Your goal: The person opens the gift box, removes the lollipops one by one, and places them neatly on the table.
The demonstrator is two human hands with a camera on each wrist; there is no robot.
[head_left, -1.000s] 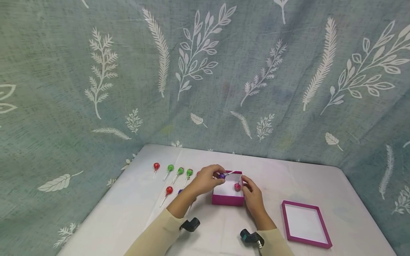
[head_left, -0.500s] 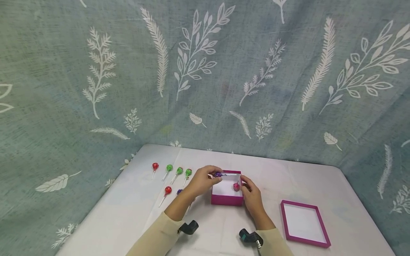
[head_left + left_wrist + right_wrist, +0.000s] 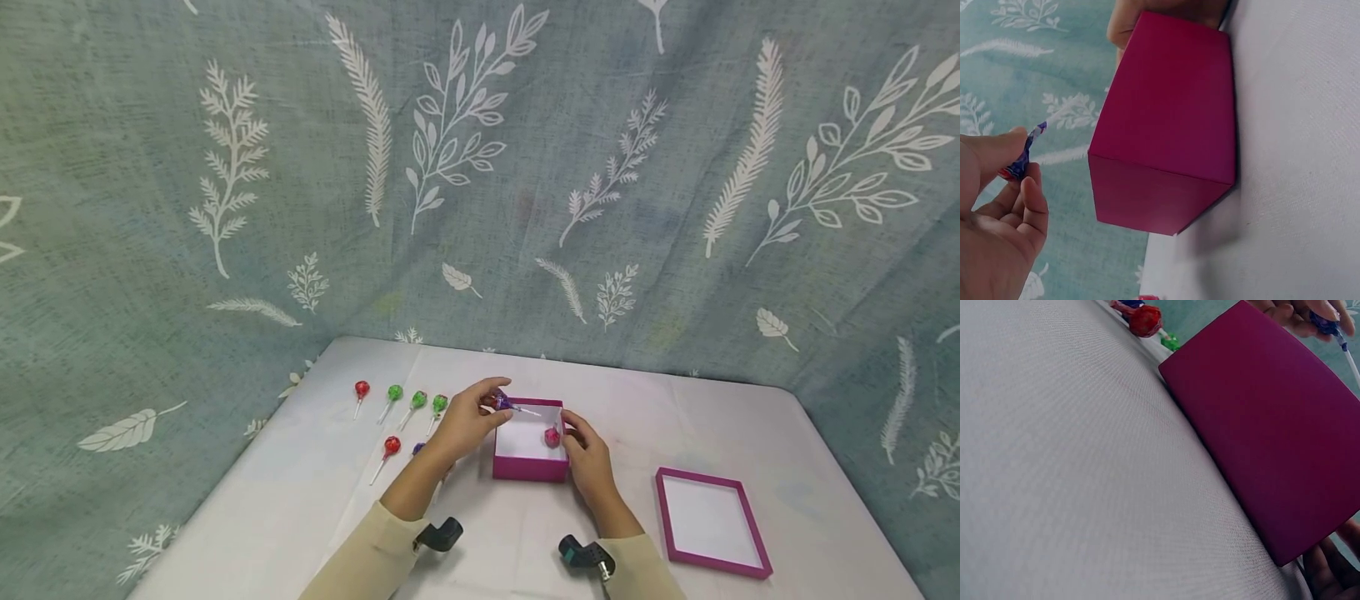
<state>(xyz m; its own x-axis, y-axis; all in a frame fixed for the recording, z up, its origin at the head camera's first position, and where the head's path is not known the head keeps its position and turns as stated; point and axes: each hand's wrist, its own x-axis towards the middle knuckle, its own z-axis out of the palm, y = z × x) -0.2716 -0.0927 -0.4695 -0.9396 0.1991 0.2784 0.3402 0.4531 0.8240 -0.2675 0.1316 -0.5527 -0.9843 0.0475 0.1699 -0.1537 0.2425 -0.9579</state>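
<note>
A purple-wrapped lollipop is pinched by its head between the thumb and fingers of my left hand, above the far left corner of a magenta box. Its white stick points right, over the box's open top. In the left wrist view the lollipop stands apart from the box wall. Inside the box, a pink lollipop leans near the right wall. My right hand holds the box at its right side, thumb and fingers at the wall; the box partly hides those fingers in the right wrist view.
Left of the box lie red lollipops, several green ones and a purple one partly behind my left arm. A magenta-rimmed lid lies inside-up at the right. Patterned cloth hangs behind the table.
My left hand has drawn slightly left with the purple lollipop, whose stick has turned from pointing upward right to slightly downward right. The right hand stays at the box.
</note>
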